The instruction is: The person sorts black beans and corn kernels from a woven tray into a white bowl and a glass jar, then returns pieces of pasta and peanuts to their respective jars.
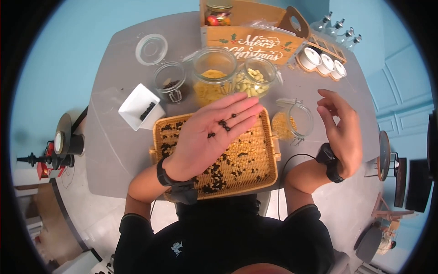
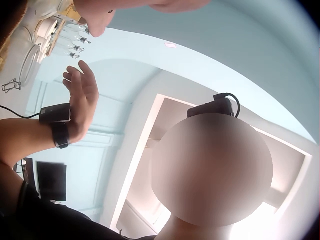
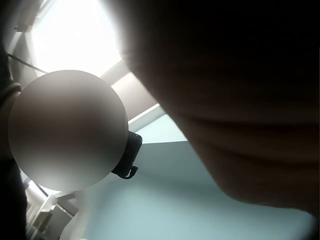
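My left hand [image 1: 205,141] is held palm up with straight fingers above a wicker tray [image 1: 237,192]. A few black beans [image 1: 224,125] lie loose on its palm and fingers. Yellow corn kernels [image 1: 239,153] and more black beans [image 1: 214,185] are scattered across the tray, partly hidden behind this hand. To the right, my right hand [image 1: 342,130] is raised with loosely bent fingers and holds nothing. Near it a glass jar [image 1: 303,121] lies on its side with corn kernels inside. A white square dish [image 1: 134,109] left of the tray contains some black beans.
Behind the tray stand a jar of dark beans [image 1: 169,82], a larger jar of yellow food pieces [image 1: 210,89] and a jar of pale pieces [image 1: 255,80]. Farther back are a wooden Christmas crate [image 1: 251,43], white pots [image 1: 326,64] and glass bottles [image 1: 335,29].
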A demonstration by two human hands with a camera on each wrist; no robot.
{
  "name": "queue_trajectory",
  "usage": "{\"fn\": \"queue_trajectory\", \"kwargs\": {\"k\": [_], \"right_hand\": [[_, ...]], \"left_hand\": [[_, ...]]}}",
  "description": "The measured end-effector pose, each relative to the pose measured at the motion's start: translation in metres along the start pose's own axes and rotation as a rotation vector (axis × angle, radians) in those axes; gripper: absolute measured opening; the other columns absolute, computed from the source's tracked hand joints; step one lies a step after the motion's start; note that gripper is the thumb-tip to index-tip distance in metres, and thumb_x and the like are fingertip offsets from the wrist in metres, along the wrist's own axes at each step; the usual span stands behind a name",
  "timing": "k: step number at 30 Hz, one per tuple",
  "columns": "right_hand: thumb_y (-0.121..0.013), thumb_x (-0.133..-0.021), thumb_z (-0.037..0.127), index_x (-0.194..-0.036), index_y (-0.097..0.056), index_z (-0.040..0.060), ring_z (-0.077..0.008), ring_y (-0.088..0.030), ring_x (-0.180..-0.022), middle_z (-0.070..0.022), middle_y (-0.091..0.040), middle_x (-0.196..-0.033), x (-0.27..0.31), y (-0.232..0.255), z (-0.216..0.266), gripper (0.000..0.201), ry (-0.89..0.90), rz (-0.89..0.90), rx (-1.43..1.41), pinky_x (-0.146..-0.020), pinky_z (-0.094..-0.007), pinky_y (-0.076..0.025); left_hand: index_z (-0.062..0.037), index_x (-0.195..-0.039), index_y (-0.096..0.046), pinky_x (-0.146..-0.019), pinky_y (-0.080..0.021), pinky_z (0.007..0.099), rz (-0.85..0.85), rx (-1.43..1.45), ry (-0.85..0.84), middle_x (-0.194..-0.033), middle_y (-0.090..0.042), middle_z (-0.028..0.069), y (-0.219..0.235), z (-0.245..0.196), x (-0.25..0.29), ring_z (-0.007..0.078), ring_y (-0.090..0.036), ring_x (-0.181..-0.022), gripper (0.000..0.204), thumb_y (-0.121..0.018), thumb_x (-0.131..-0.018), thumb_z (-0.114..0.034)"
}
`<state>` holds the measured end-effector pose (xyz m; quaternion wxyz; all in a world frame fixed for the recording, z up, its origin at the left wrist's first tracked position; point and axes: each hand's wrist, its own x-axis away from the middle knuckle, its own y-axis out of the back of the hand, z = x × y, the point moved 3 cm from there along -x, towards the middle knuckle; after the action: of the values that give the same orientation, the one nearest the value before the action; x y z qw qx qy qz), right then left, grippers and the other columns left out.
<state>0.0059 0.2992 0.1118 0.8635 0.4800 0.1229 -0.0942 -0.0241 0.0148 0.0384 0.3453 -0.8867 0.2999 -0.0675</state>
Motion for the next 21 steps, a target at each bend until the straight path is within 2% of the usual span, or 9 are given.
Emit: {"fn": "queue_trajectory", "kwargs": {"k": [2,5,8,11,14,17,18,21], "right_hand": [[-0.075,-0.096,0.004,-0.129,-0.069,-0.0003,-0.03,-0.072,-0.087,-0.0179,-0.076,-0.099,0.001,-0.004,0.011,0.034,0.016,0.039,-0.019,-0.081,-0.0381,-0.057],[-0.079,-0.094,0.007,-0.129,-0.07,-0.0002,-0.0299,-0.071,-0.088,-0.0178,-0.076,-0.098,0.002,-0.008,0.022,0.037,0.079,0.117,-0.048,-0.083,-0.0384,-0.057],[-0.081,-0.092,0.009,-0.129,-0.07,-0.0002,-0.0295,-0.071,-0.088,-0.0173,-0.076,-0.098,0.005,-0.009,0.031,0.039,0.107,0.131,-0.068,-0.084,-0.0393,-0.057],[-0.082,-0.091,0.008,-0.129,-0.07,0.0004,-0.0286,-0.07,-0.087,-0.0168,-0.076,-0.098,0.007,-0.009,0.034,0.041,0.103,0.126,-0.053,-0.084,-0.0392,-0.056],[-0.082,-0.091,0.007,-0.13,-0.07,0.0006,-0.027,-0.069,-0.087,-0.0158,-0.076,-0.098,0.009,-0.008,0.036,0.041,0.133,0.105,-0.025,-0.085,-0.0383,-0.056],[-0.082,-0.091,0.006,-0.131,-0.07,0.0006,-0.0261,-0.069,-0.087,-0.0151,-0.075,-0.097,0.009,-0.008,0.035,0.041,0.084,0.121,-0.025,-0.085,-0.0375,-0.055],[-0.082,-0.092,0.007,-0.131,-0.07,0.0005,-0.0258,-0.069,-0.087,-0.0145,-0.075,-0.096,0.009,-0.009,0.035,0.042,0.063,0.119,-0.013,-0.085,-0.0375,-0.055],[-0.082,-0.092,0.008,-0.132,-0.07,0.001,-0.0268,-0.069,-0.086,-0.0151,-0.075,-0.096,0.01,-0.009,0.038,0.042,0.051,0.114,-0.002,-0.084,-0.0377,-0.055]], "left_hand": [[0.0176,-0.159,-0.03,-0.135,-0.029,0.049,-0.073,0.38,0.043,-0.167,-0.037,0.0321,0.003,-0.001,-0.001,0.0412,-0.037,-0.158,0.054,-0.029,-0.112,-0.01],[0.0179,-0.159,-0.03,-0.135,-0.027,0.0493,-0.106,0.288,-0.032,-0.168,-0.036,0.0323,0.005,-0.006,0.002,0.0418,-0.036,-0.158,0.057,-0.032,-0.111,-0.013],[0.0171,-0.159,-0.032,-0.135,-0.028,0.0494,-0.105,0.461,-0.051,-0.167,-0.038,0.032,0.011,-0.009,0.001,0.0425,-0.037,-0.158,0.059,-0.034,-0.11,-0.017],[0.0169,-0.159,-0.032,-0.135,-0.026,0.0498,-0.139,0.396,-0.124,-0.167,-0.038,0.0321,0.014,-0.011,0.001,0.0433,-0.036,-0.158,0.061,-0.036,-0.109,-0.019],[0.0142,-0.154,-0.042,-0.128,-0.038,0.0463,-0.198,0.548,-0.16,-0.155,-0.053,0.0278,0.021,-0.014,-0.001,0.0399,-0.049,-0.149,0.056,-0.039,-0.109,-0.02],[0.0097,-0.146,-0.053,-0.113,-0.049,0.0412,-0.167,0.564,-0.289,-0.132,-0.068,0.0206,0.053,-0.026,0.0,0.0333,-0.062,-0.129,0.048,-0.042,-0.109,-0.019],[0.0045,-0.129,-0.062,-0.085,-0.054,0.0337,-0.454,0.503,-0.334,-0.101,-0.067,0.0096,0.042,-0.044,0.0,0.0227,-0.064,-0.096,0.036,-0.045,-0.109,-0.019],[-0.0067,-0.114,-0.067,-0.063,-0.046,0.0295,-0.154,0.597,-0.476,-0.081,-0.056,0.001,0.08,-0.08,0.007,0.0148,-0.054,-0.074,0.031,-0.044,-0.11,-0.027]]}}
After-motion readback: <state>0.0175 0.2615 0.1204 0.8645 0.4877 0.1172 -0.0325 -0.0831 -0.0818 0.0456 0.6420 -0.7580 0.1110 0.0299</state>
